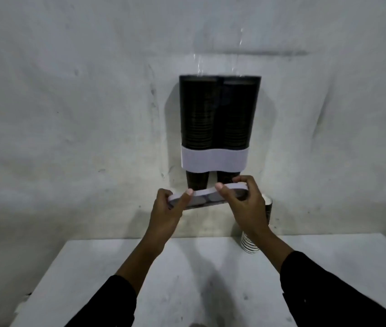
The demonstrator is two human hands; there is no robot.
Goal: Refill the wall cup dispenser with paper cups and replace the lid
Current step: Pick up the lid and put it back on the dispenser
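While both my hands pinch the lid [207,197] | left hand [167,208] grip closed on its left end, right hand [241,199] on its right | dispenser [219,123] on wall just above, tubes stacked with cups | cup stack [251,244] on bench [187,279] below right grip.

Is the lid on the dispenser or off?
Off: both hands, left hand and right hand, hold the lid below the dispenser.

We are facing a rough, scuffed grey-white wall [69,114] in dim light, with a white table [187,291] standing against it, its top smudged and marked.
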